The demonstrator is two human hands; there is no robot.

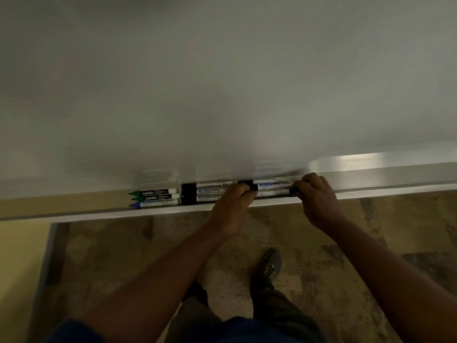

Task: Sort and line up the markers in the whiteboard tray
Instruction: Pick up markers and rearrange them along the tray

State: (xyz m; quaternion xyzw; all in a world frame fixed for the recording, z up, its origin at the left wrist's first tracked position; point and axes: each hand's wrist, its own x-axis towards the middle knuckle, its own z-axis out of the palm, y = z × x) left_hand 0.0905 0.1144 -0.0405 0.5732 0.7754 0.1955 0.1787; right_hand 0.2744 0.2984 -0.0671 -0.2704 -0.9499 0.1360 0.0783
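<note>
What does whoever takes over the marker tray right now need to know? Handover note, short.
Left hand: grips the left end of the right-hand marker group.
Right hand: fingers curled on that group's right end.
Tray: far left, two green Camlin markers with a blue-capped marker in front, lying parallel. Middle, three black-capped markers, stacked parallel.
Done: left and middle groups look lined up.
Left: square up the right group, partly hidden by the hands; cap colours there are hard to tell.

marker (273,193) ends under curled fingers (243,191)
</note>
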